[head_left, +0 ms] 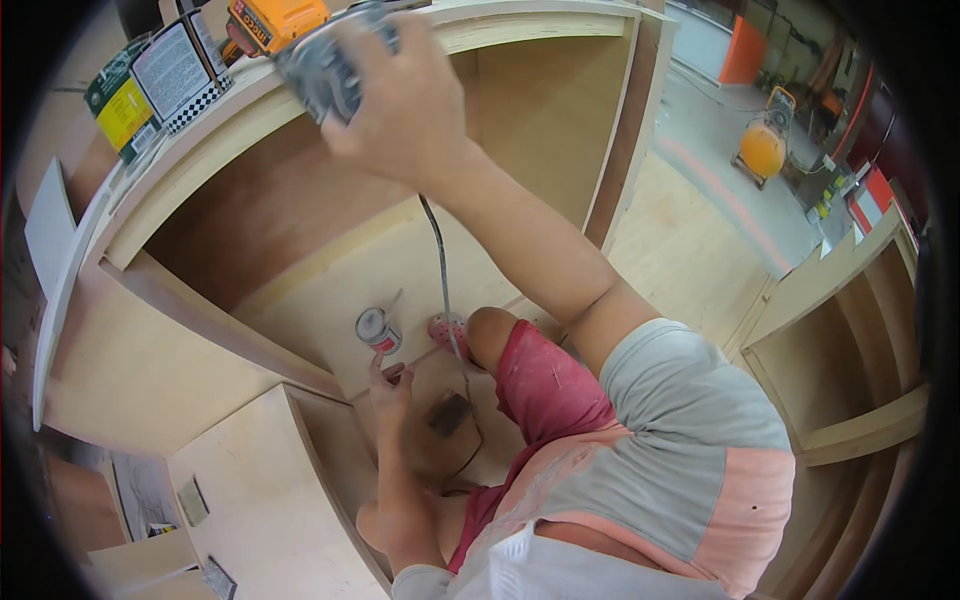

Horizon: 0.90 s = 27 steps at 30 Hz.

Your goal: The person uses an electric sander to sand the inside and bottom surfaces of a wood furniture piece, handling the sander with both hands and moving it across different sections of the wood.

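High at the cabinet's top rail, my right hand [405, 105] is closed round a grey power tool [325, 65], which looks like a sander and is partly smeared by motion. An orange tool body [275, 22] touches it; I cannot tell whether both are one tool. A black cord [437, 240] hangs below my right wrist down to the cabinet floor. Lower down, my left hand [392, 388] has its fingers apart and pointing up, seemingly with nothing in them. Just beyond its fingertips stands a small open can [378, 330] with a thin stick beside it.
A pale wooden cabinet frame [190, 210] surrounds me. Yellow-green and white tins [165, 80] stand on its top at the left. A dark rectangular piece [450, 415] lies near my legs. Another cabinet [830, 370] is at the right; an orange wheeled machine [763, 148] stands far right.
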Each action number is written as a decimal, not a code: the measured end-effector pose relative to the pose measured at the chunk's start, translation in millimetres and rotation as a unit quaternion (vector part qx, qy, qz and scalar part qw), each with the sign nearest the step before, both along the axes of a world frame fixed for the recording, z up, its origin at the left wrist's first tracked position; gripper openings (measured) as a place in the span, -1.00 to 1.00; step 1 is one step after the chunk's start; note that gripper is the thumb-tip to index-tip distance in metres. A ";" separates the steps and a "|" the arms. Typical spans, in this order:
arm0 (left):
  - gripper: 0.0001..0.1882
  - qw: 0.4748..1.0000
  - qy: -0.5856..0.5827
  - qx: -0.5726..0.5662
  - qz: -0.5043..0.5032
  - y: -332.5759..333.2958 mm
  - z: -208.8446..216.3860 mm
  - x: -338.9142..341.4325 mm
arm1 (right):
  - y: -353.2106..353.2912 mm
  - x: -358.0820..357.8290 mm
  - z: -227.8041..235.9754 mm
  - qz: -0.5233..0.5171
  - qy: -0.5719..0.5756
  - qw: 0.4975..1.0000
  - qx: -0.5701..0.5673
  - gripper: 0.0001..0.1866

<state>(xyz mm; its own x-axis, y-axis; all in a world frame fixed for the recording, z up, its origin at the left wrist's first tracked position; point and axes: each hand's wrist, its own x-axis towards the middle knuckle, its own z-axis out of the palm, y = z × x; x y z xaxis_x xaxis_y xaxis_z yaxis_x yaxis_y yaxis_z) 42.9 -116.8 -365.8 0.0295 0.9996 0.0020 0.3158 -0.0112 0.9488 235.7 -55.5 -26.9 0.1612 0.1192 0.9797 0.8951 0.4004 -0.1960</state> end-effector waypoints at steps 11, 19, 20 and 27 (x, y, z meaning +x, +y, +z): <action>-0.29 0.998 0.064 0.009 0.011 -28.7 0.5 -13.6 | -10.9 47.0 35.5 -0.100 0.148 0.984 0.009 -0.33; -0.37 0.969 0.147 -0.096 -0.171 -32.8 -13.2 6.9 | -16.6 -0.6 37.5 0.016 -0.056 0.997 -0.048 -0.37; -0.37 0.971 0.140 -0.098 -0.169 -37.4 -20.8 12.3 | -20.1 8.1 41.0 0.007 -0.062 0.996 -0.060 -0.37; -0.54 0.897 0.083 -0.159 -0.404 -49.5 -43.3 29.2 | -12.9 41.2 43.7 -0.088 0.036 0.995 -0.012 -0.37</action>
